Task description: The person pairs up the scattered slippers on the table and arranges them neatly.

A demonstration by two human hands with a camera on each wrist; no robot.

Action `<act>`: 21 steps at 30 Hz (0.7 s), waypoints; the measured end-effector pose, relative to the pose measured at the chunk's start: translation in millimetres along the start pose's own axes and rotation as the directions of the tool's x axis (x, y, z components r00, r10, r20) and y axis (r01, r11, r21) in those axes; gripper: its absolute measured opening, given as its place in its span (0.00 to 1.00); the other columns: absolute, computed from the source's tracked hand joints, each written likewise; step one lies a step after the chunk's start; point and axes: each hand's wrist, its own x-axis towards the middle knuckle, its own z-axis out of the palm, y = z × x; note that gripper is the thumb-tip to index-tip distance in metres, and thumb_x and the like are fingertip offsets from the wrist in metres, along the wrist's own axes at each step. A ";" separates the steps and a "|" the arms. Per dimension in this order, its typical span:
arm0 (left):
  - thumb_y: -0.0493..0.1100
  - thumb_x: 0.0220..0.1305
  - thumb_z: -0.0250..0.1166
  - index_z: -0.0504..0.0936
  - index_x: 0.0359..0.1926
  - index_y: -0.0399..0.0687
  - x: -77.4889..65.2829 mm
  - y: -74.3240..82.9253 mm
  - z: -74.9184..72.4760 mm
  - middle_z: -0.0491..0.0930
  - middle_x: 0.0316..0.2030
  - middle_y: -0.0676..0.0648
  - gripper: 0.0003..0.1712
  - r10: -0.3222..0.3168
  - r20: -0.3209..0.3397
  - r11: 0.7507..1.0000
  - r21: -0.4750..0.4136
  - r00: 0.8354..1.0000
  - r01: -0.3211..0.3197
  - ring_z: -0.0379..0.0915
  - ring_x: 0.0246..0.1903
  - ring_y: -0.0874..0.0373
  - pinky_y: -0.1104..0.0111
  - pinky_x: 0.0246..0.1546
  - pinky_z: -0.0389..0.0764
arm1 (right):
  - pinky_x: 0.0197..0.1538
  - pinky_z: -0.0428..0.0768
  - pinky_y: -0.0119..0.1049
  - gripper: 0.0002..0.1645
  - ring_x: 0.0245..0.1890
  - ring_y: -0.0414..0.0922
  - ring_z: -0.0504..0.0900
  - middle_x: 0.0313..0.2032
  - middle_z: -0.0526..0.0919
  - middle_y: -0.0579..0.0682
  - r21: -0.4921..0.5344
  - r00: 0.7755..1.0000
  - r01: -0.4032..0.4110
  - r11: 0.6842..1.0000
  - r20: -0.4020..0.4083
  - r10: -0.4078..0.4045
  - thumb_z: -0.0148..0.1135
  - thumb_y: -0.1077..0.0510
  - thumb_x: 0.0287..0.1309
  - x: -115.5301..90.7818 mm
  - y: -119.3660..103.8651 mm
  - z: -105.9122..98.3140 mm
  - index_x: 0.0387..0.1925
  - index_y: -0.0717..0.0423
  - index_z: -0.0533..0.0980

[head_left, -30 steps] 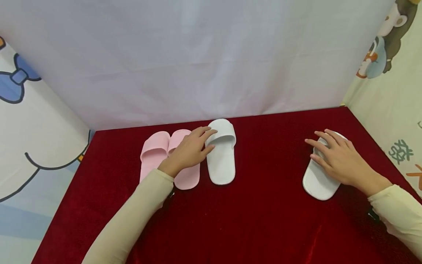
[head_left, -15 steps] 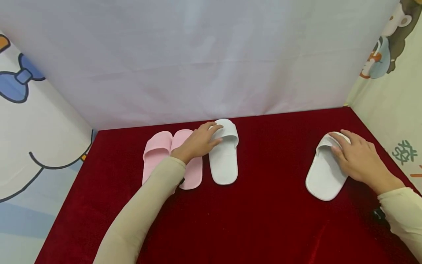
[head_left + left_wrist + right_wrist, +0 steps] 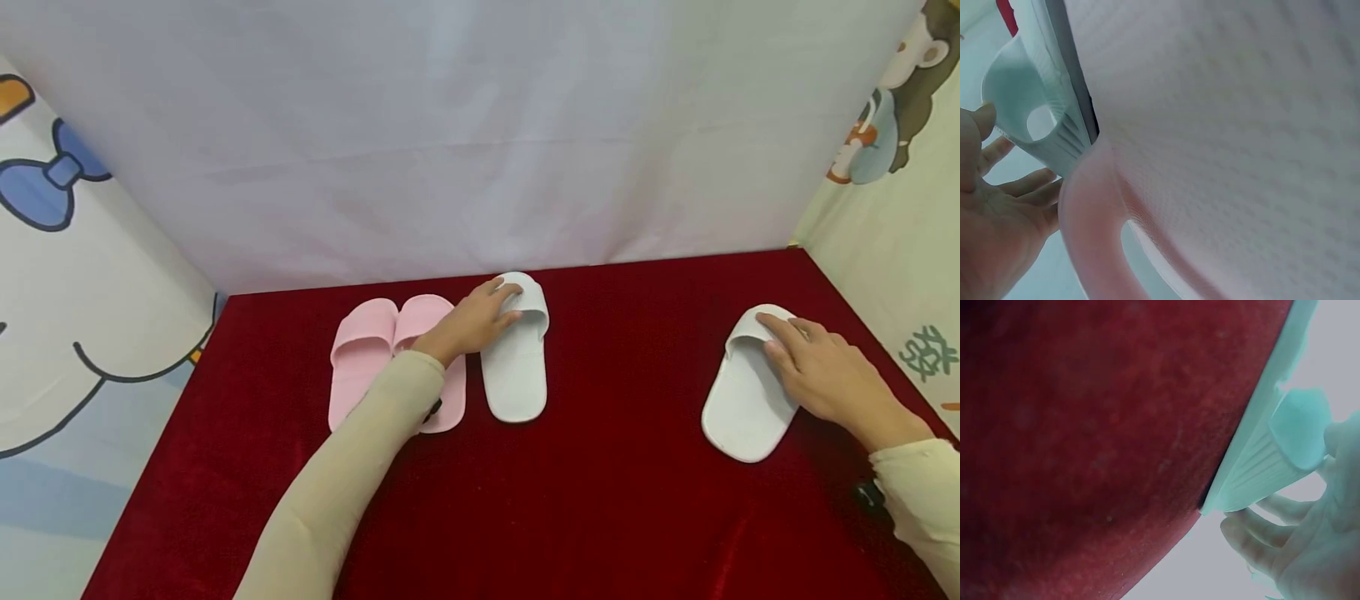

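Observation:
Over the strap of a white slipper (image 3: pixel 516 379) beside a pink pair lies my left hand (image 3: pixel 471 323), its fingers reaching onto the strap from the left. In the left wrist view the thumb is at the edge of that strap, with the other fingers spread loosely alongside. A second white slipper (image 3: pixel 746 412) sits far to the right, tilted, toe pointing away to the right. My right hand (image 3: pixel 821 371) overlaps its strap from the right; the right wrist view has the thumb at the strap's opening and relaxed fingertips near the toe end.
Two pink slippers (image 3: pixel 362 367) stand side by side at the left, partly hidden by the left forearm. Dark red cloth (image 3: pixel 600 500) covers the table. A pale curtain (image 3: pixel 487 167) hangs along the back edge, with printed cloths at both sides.
The right hand has shifted from lying across its slipper to the right side of the strap. The left hand has moved slightly rightward onto its strap. The head view has turned slightly left.

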 end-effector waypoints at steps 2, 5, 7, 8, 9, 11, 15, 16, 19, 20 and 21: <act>0.51 0.76 0.53 0.65 0.71 0.48 1.0 1.5 -0.7 0.62 0.72 0.37 0.27 0.007 0.004 1.000 -0.011 1.000 -0.007 0.61 0.72 0.42 0.51 0.71 0.65 | 0.42 0.71 0.73 0.30 0.51 0.79 0.70 0.60 0.64 0.78 0.015 1.000 -0.010 1.000 0.015 0.009 0.42 0.50 0.76 -0.8 0.5 -1.6 0.74 0.55 0.56; 0.51 0.76 0.54 0.65 0.70 0.47 1.6 3.9 -3.0 0.65 0.70 0.39 0.27 0.003 0.005 1.000 -0.022 1.000 -0.003 0.65 0.68 0.43 0.54 0.69 0.67 | 0.44 0.71 0.75 0.30 0.53 0.78 0.68 0.61 0.63 0.78 0.037 1.000 -0.017 0.999 0.023 0.016 0.40 0.50 0.77 -0.5 -0.1 -4.0 0.74 0.55 0.55; 0.50 0.75 0.55 0.66 0.70 0.48 1.5 5.3 -4.6 0.66 0.70 0.39 0.27 -0.003 0.007 1.000 -0.018 1.000 0.003 0.66 0.68 0.44 0.54 0.69 0.68 | 0.44 0.70 0.75 0.30 0.54 0.78 0.67 0.62 0.62 0.78 0.048 0.999 -0.020 0.999 0.030 0.019 0.39 0.50 0.77 0.0 0.4 -5.4 0.74 0.55 0.54; 0.50 0.75 0.55 0.66 0.70 0.48 1.4 6.0 -5.1 0.66 0.69 0.39 0.27 -0.003 0.009 1.000 -0.018 1.000 0.003 0.66 0.68 0.44 0.54 0.69 0.68 | 0.44 0.70 0.76 0.30 0.54 0.78 0.66 0.62 0.61 0.78 0.050 0.999 -0.023 0.998 0.036 0.021 0.39 0.50 0.77 0.1 0.8 -6.1 0.74 0.54 0.54; 0.50 0.75 0.55 0.66 0.70 0.48 1.0 6.4 -5.6 0.66 0.69 0.39 0.27 -0.004 0.013 1.000 -0.017 1.000 0.004 0.65 0.68 0.44 0.54 0.69 0.68 | 0.44 0.70 0.76 0.30 0.54 0.78 0.66 0.62 0.61 0.78 0.052 0.999 -0.024 0.998 0.039 0.022 0.39 0.50 0.77 0.1 1.1 -6.6 0.74 0.54 0.54; 0.51 0.75 0.56 0.66 0.70 0.48 0.1 7.0 -6.2 0.66 0.70 0.39 0.27 0.001 0.020 1.000 -0.016 1.000 0.000 0.65 0.69 0.44 0.54 0.70 0.67 | 0.44 0.69 0.76 0.30 0.55 0.78 0.65 0.63 0.60 0.78 0.055 0.998 -0.028 0.998 0.049 0.025 0.39 0.50 0.77 0.0 2.4 -7.4 0.74 0.54 0.54; 0.51 0.74 0.57 0.67 0.70 0.49 -2.4 7.1 -7.1 0.67 0.69 0.38 0.28 0.011 0.026 1.000 -0.004 1.000 -0.011 0.64 0.70 0.45 0.55 0.70 0.67 | 0.44 0.70 0.76 0.30 0.55 0.77 0.65 0.63 0.61 0.77 0.064 0.999 -0.015 0.998 0.052 0.012 0.41 0.50 0.77 0.5 3.0 -6.0 0.74 0.55 0.54; 0.51 0.74 0.57 0.67 0.70 0.49 -3.1 7.0 -7.3 0.67 0.69 0.38 0.28 0.011 0.026 1.000 -0.003 1.000 -0.011 0.65 0.70 0.45 0.55 0.70 0.67 | 0.44 0.70 0.75 0.30 0.55 0.77 0.66 0.62 0.61 0.77 0.065 0.999 -0.009 0.998 0.049 0.006 0.41 0.51 0.76 0.7 3.1 -5.3 0.74 0.55 0.55; 0.50 0.73 0.59 0.67 0.69 0.49 -5.4 6.6 -7.8 0.68 0.69 0.38 0.28 0.009 0.036 1.000 0.002 0.999 -0.009 0.65 0.69 0.45 0.54 0.69 0.68 | 0.44 0.71 0.74 0.30 0.54 0.77 0.67 0.62 0.63 0.77 0.064 0.999 0.012 0.998 0.034 -0.015 0.43 0.52 0.76 1.1 2.2 -3.1 0.73 0.56 0.56; 0.50 0.73 0.59 0.67 0.69 0.49 -6.2 6.4 -7.5 0.68 0.69 0.38 0.28 0.007 0.041 1.000 0.002 0.999 -0.007 0.65 0.69 0.45 0.54 0.69 0.68 | 0.44 0.71 0.74 0.30 0.54 0.77 0.67 0.61 0.63 0.77 0.064 0.999 0.019 0.998 0.027 -0.021 0.43 0.52 0.76 1.1 1.8 -2.7 0.73 0.57 0.57; 0.50 0.73 0.59 0.67 0.69 0.50 -7.0 6.6 -7.4 0.68 0.69 0.38 0.28 0.006 0.046 1.000 -0.001 0.999 -0.006 0.65 0.69 0.45 0.54 0.69 0.69 | 0.44 0.71 0.74 0.29 0.54 0.77 0.67 0.61 0.63 0.77 0.063 0.999 0.024 0.998 0.024 -0.025 0.43 0.53 0.76 1.2 1.6 -2.7 0.73 0.57 0.57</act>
